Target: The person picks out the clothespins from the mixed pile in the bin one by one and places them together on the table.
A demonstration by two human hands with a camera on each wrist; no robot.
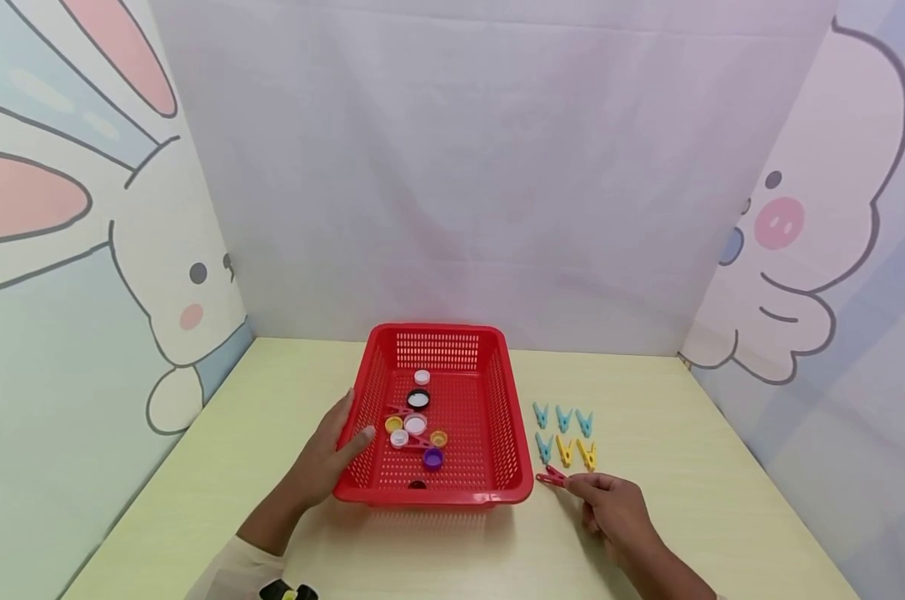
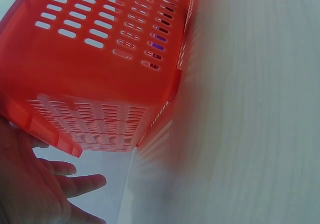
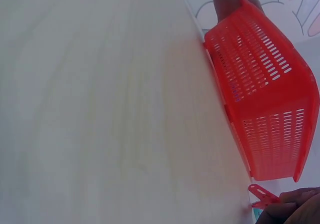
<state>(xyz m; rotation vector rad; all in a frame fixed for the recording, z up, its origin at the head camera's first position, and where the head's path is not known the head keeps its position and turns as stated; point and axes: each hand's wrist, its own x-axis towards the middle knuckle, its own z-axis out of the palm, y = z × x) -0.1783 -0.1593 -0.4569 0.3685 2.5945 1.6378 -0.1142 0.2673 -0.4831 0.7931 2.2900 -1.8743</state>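
A red plastic basket [image 1: 508,392] stands on the table, holding small round caps and red clothespins [image 1: 420,442]. My left hand [image 1: 319,458] holds its left rim, the thumb over the edge and the fingers outside. In the left wrist view those fingers [image 2: 82,184] extend past the rim, fairly straight. To the right of the basket's front corner, my right hand [image 1: 610,504] pinches a red clothespin [image 1: 552,477] between thumb and fingers, low over the table. The right wrist view also shows this clothespin [image 3: 264,196] near the basket's lower corner. Its contact with the table is unclear.
Right of the basket lie two rows of clothespins: a teal row [image 1: 564,418], then one teal with two yellow ones [image 1: 587,454]. Among the caps are a purple cap [image 1: 433,458] and a black-rimmed cap [image 1: 418,399]. A pale cloth wall [image 1: 467,167] closes the back.
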